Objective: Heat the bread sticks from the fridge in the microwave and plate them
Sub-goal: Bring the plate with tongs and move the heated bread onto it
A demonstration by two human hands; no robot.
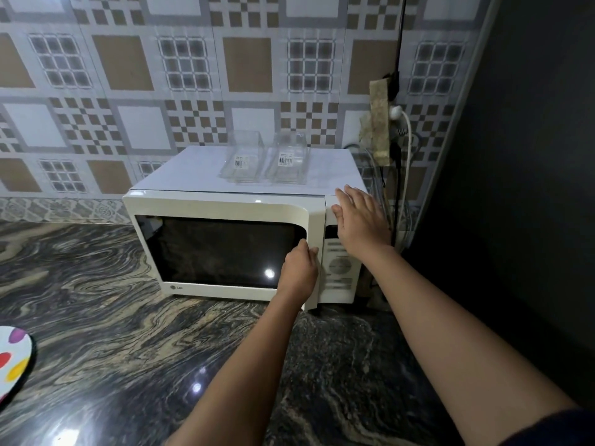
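A white microwave [225,207] stands on the dark marbled counter [96,317] against the tiled wall. Its dark glass door [219,249] looks slightly ajar at the right edge. My left hand [299,268] grips the door's right edge, fingers curled around it. My right hand [357,220] lies flat, fingers spread, against the microwave's top right corner above the control panel [339,268]. A white plate with coloured dots [13,362] shows at the left edge of the counter. No bread sticks are in view.
Two clear plastic containers [243,160] [288,160] sit on the microwave's top. Cables and a plug [399,130] hang on the wall right of the microwave. A dark wall [531,156] closes off the right side.
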